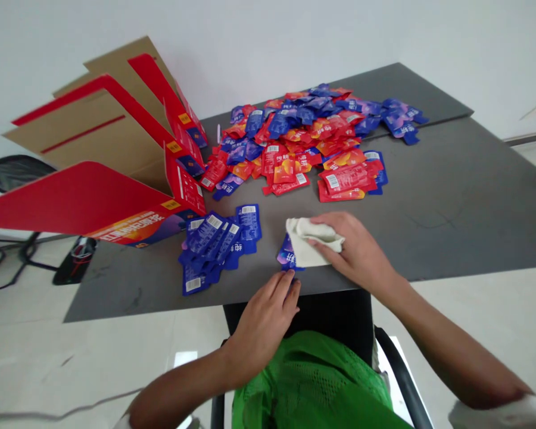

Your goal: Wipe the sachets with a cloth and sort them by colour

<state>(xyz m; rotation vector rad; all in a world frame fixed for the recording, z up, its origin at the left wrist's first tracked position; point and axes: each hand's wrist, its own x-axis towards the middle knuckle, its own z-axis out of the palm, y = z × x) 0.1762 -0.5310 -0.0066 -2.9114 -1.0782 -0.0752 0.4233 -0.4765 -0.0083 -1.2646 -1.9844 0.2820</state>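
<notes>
A folded white cloth (310,247) is in my right hand (355,247), its fingers closed around it. The cloth lies over a small blue pouch (287,255) near the table's front edge and hides most of it. At the pouch's near edge, the fingertips of my left hand (265,313) are closed and press it against the table. To the left is a loose, overlapping stack of blue pouches (214,241) with white barcode labels. Farther back, a big heap of red and blue pouches (295,128) spreads over the table.
Open red cardboard boxes (134,223) stand at the left, flaps raised. A few red pouches (346,179) lie in front of the heap's right side. The grey table (455,202) reaches to the right, by a white wall (268,42). A black item (75,259) appears beyond the left edge.
</notes>
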